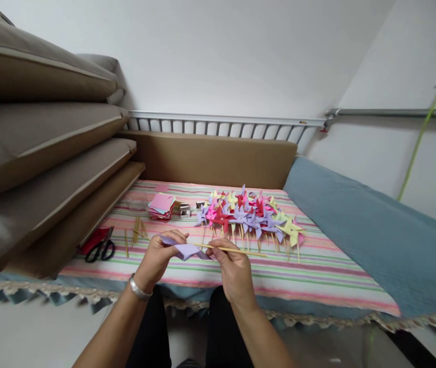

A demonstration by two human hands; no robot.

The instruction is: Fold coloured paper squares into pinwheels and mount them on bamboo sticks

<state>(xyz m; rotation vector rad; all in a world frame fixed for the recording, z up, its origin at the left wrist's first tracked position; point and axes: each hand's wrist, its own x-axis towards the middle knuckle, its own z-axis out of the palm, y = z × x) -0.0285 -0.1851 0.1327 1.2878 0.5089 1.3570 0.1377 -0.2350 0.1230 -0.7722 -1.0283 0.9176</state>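
My left hand (164, 255) pinches a lavender paper pinwheel (186, 250) between thumb and fingers. My right hand (233, 266) is closed on a thin wooden stick (246, 251), which points to the right and meets the paper at its left end. Whether stick and paper are fastened together cannot be made out. Beyond my hands lies a dense group of finished pinwheels (254, 220) in lavender, red, pink and yellow, with their sticks toward me. Left of them sits a stack of square coloured papers (161, 207).
Black-handled scissors (100, 250) rest on red paper at the left. Several loose sticks (136, 230) lie nearby. Small silver-and-black items (184, 209) stand beside the paper stack. Large cushions (49, 133) are piled at the left, and a striped cloth (298, 278) covers the surface.
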